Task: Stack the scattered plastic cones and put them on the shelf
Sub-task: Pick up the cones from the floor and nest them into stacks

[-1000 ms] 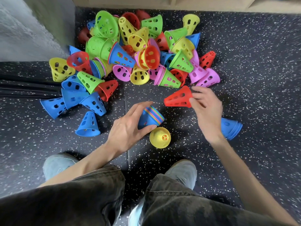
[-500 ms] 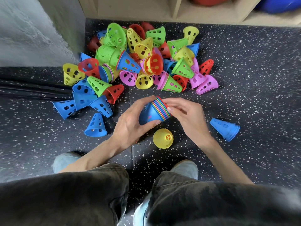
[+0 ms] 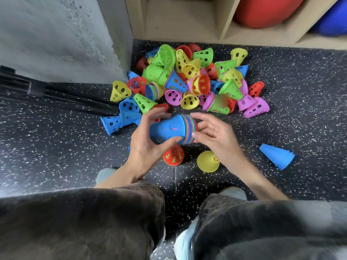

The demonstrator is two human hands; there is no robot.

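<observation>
Since a second ago, red cone has gone onto the stack (image 3: 172,130), held sideways above floor (image 3: 56,147). Left hand (image 3: 144,145) wraps its body; right hand (image 3: 216,136) fingers press the rims. Light, stiff plastic, probably slippery; grip both ends.

Obstacles: cone pile (image 3: 189,85) below shelf (image 3: 187,19); red cone (image 3: 173,155), yellow cone (image 3: 207,162) near feet. Open floor (image 3: 300,109) right.
</observation>
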